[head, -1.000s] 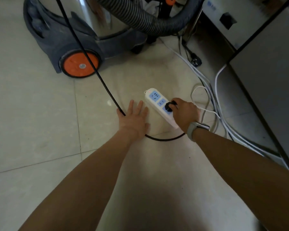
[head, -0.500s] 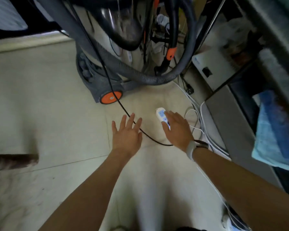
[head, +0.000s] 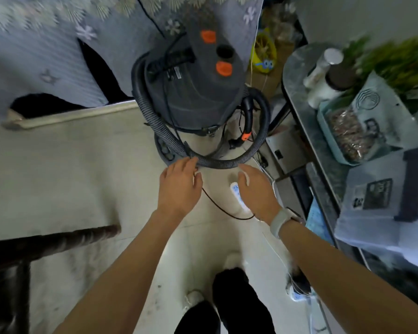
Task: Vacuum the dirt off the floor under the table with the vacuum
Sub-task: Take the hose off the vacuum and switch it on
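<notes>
A grey canister vacuum (head: 198,88) with orange buttons stands straight ahead on the pale tiled floor (head: 70,177). Its ribbed grey hose (head: 217,162) loops around the body and sags low in front. My left hand (head: 179,186) hovers just below that hose loop, fingers loosely bent, holding nothing. My right hand (head: 256,189) hangs above a white power strip (head: 237,194) on the floor, fingers relaxed and empty. The vacuum's black cord (head: 217,206) runs along the floor between my hands toward the strip.
A grey counter (head: 321,145) crowded with bottles, bags and boxes runs along the right. White cables (head: 275,186) lie at its foot. A dark wooden rail (head: 46,239) crosses the lower left. A patterned curtain (head: 58,44) hangs behind the vacuum. My feet (head: 227,285) stand below.
The view rose from close to the floor to standing height. My right hand let go of the plug at the strip. Both hands lifted off the floor toward the hose.
</notes>
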Motion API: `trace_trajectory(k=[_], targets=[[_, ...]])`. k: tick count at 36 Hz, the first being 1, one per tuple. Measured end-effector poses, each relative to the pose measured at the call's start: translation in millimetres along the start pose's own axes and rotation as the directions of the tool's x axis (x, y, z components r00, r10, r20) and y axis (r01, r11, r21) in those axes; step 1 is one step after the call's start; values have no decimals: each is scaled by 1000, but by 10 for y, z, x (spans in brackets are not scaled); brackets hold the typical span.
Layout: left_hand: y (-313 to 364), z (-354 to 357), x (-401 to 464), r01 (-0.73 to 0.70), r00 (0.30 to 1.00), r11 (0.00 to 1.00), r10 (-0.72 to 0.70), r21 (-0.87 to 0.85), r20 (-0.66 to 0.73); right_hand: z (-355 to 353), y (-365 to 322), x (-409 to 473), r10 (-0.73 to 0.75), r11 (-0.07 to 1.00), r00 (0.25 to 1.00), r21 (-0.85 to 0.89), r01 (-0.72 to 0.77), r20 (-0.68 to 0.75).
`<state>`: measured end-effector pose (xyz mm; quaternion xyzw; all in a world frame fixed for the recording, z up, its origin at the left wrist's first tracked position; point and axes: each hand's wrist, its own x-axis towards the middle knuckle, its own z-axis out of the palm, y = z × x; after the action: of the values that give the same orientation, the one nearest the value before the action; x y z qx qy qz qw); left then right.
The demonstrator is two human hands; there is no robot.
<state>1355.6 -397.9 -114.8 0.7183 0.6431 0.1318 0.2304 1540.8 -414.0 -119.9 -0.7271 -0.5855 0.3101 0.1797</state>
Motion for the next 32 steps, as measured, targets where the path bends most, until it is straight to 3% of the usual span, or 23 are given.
trace_trajectory(k=[4,11,18,24,32], targets=[[69,-58,256,18,1000,1000,-17,-17,22,-117,-70,245,61,990,998,129,-65,28],[240,9,1394,-29,998,998,27,48,50,-397,149,1365,162,967,987,199,-157,-13],[533,102,2954,-163,985,966,170,199,-22,-561,561,2749,186,970,982,169,-177,-39],[563,248,3850,-184,983,921,170,343,71,-384,819,3521,211,971,977,110,-213,26],[458,403,4082,-155,988,904,143,399,61,23,1139,4137,307,937,942,130,-324,135]])
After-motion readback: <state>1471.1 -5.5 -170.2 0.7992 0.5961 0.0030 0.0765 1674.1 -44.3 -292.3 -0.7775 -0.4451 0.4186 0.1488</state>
